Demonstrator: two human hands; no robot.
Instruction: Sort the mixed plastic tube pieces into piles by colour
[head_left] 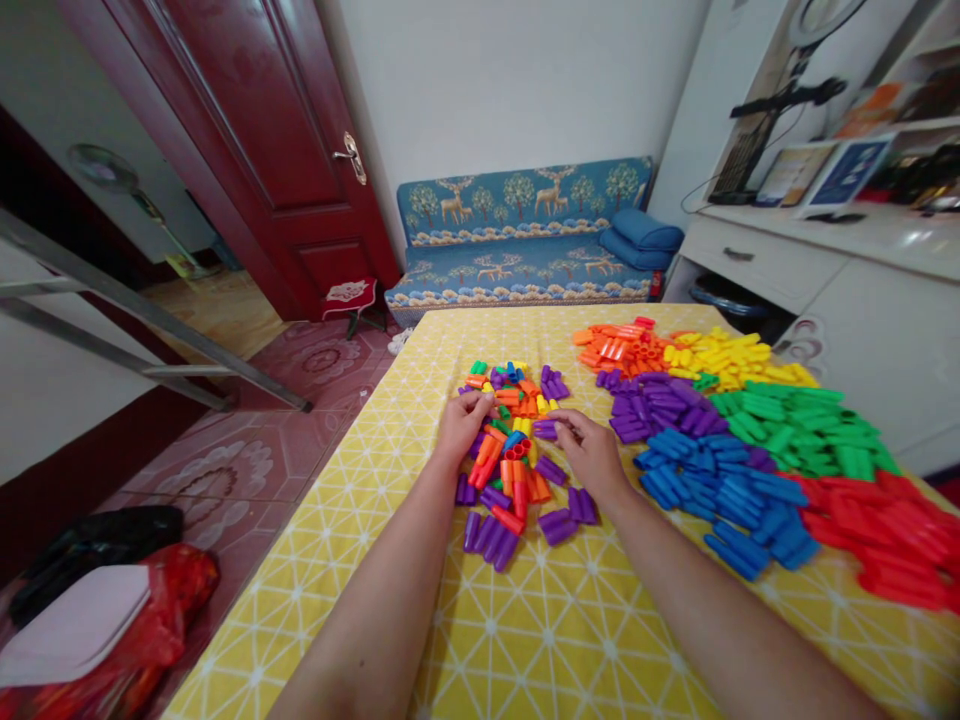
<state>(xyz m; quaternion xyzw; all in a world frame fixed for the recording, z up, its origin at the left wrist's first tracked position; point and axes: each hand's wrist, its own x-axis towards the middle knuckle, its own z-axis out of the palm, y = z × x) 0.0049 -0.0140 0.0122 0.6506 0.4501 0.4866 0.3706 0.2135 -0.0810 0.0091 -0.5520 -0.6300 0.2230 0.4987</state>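
The right hand (590, 454) is pinching purple pieces (545, 429) beside a multicoloured pile (519, 488) on the yellow tablecloth (375, 480). The left hand (462, 425) is curling over the pile's left side; its grip cannot be told.

The bare, sleeveless left forearm (397, 575) and the equally bare right forearm (697, 585) slant inward from the lower edge. The bare left hand (463, 424) reaches slightly farther forward, thumb and fingers drawn together. The bare right hand (590, 452) faces it, fingers bent inward; a gap separates them.
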